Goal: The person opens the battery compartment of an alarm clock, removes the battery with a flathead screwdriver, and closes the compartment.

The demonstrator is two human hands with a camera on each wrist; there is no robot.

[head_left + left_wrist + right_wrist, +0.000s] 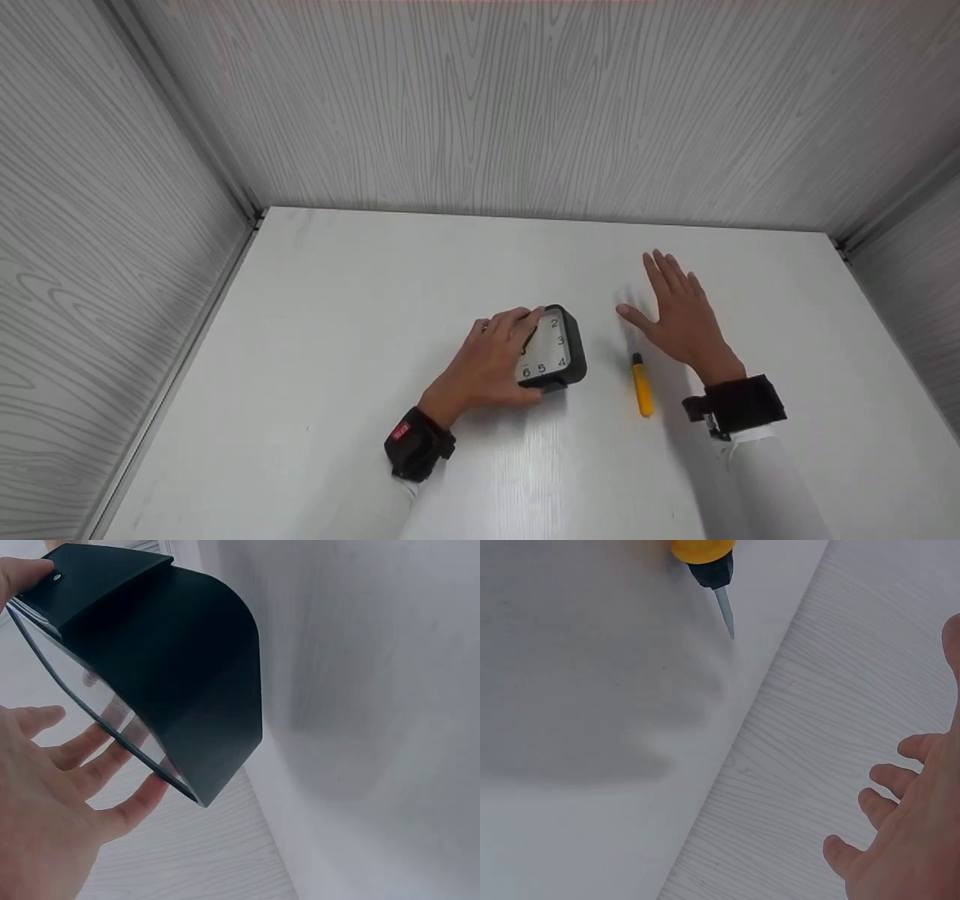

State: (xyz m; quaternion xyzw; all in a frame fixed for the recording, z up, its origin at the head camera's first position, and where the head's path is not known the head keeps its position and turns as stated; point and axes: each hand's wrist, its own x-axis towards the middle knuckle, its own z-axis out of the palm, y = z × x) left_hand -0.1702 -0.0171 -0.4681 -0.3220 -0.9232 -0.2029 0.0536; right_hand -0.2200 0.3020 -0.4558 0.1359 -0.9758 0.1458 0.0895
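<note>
Clock (559, 352) sitting near mid-frame, left hand (487, 364) pinching it, fingers across face, thumb at lower edge; lopsided grip kinda risking slip. Right hand (679, 322) hanging center-right, empty, thumb splayed; yellow-handled tool (643, 390) lying lower left, bare tip maybe jabbing careless fingers.

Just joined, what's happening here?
A person's left hand grips a black-framed clock, fingers over its face and thumb at its lower edge; whether it's lifted isn't clear. The right hand is open and holds nothing. A yellow-handled screwdriver lies untouched on the white table, right of the clock.
</note>
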